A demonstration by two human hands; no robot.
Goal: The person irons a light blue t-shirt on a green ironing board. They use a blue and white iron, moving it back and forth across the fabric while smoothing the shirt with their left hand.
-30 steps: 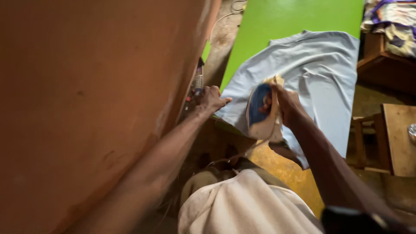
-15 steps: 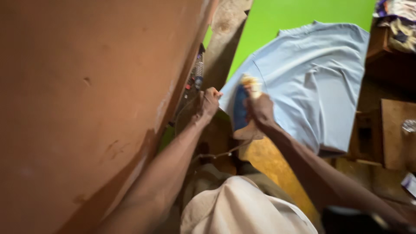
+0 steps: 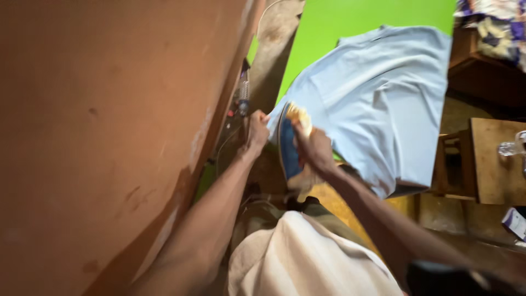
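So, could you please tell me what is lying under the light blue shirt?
The light blue shirt lies on a bright green surface, visible beyond its edges; what the fabric covers cannot be seen.

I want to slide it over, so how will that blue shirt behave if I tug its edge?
The shirt is probably floppy: it drapes over the green table edge and shows folds. It looks thin and light, so a tug by the left hand would likely bunch it. The iron under the right hand may pin that corner.
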